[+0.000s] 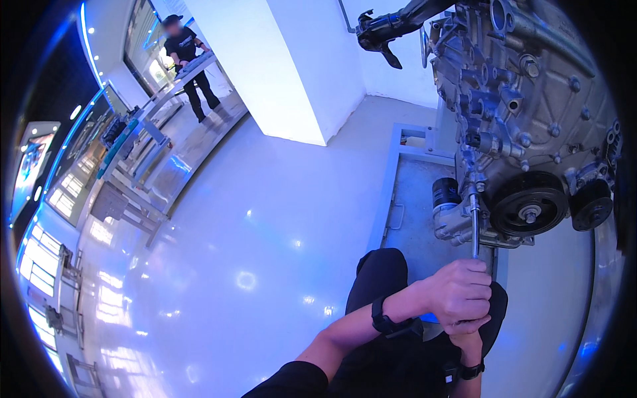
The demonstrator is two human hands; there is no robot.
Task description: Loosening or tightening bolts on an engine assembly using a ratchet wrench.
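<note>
A chrome socket wrench (475, 229) runs from a grey metal engine (554, 99) down to my hands. Its upper end meets the engine's lower left side, between a black oil filter (445, 191) and a large black pulley (507, 207). My left hand (461, 295) is closed in a fist around the lower end of the wrench. Directly beneath it is my right hand (466, 337), pressed against the left; its fingers are mostly covered, so what it grips cannot be made out. Both wrists wear black bands.
The engine hangs on a grey frame stand (391, 179) with a flat tray base (418, 199). A black handle-like part (381, 36) juts out at the upper left of the engine. A white pillar (279, 73) rises behind. Far left, a person (186, 53) stands at a workbench (196, 64).
</note>
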